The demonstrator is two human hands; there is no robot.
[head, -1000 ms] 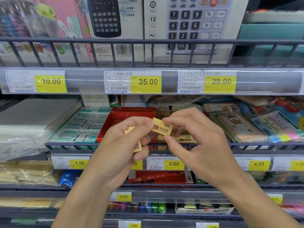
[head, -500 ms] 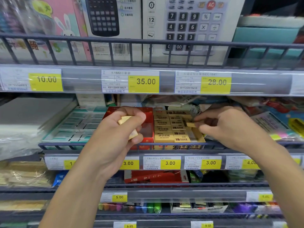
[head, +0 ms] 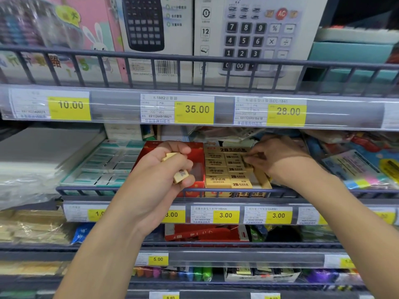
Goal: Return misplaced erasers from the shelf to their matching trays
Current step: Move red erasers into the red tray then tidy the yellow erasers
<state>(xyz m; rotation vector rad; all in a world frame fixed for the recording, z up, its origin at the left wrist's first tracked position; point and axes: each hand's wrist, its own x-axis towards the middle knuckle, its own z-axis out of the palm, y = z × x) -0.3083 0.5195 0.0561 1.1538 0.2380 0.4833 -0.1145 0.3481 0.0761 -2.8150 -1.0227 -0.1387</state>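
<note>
My left hand point(head: 164, 171) is closed around yellow 2B erasers point(head: 180, 175), held in front of a red tray point(head: 197, 162) on the middle shelf. Beside the red tray stands a yellow tray point(head: 264, 180) filled with rows of yellow 2B erasers point(head: 218, 181). My right hand point(head: 274, 156) reaches into the yellow tray's right side, its fingertips pinching one yellow eraser point(head: 246, 161) down among the rows there.
A teal tray of white erasers point(head: 108, 162) lies left of the red tray. A wire rail point(head: 280, 192) fronts the shelf. Calculator boxes point(head: 254, 37) stand on the shelf above, sticky notes point(head: 364, 182) at the right, price labels along the shelf edges.
My right hand took the yellow eraser from in front of my left hand and carried it right and back into the yellow tray. My left hand moved slightly up and back.
</note>
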